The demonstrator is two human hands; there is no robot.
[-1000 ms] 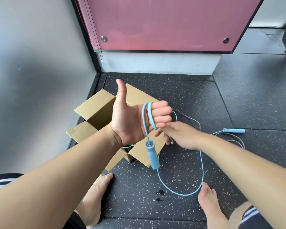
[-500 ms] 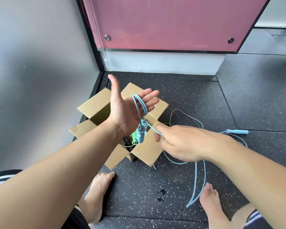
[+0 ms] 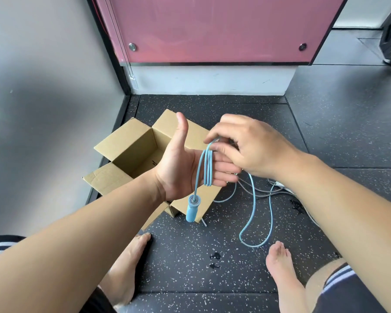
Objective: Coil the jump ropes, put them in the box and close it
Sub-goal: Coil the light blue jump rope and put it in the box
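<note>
head view: left hand (image 3: 178, 170) clenched the blue jump rope (image 3: 207, 168) loops; right hand (image 3: 248, 147) pinched the cord. limp and light, it probably gripped best across the loops.

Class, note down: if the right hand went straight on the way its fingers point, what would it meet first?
Probably the left hand, at its fingers wrapped in rope; the right hand points left at them, seemingly touching.
</note>
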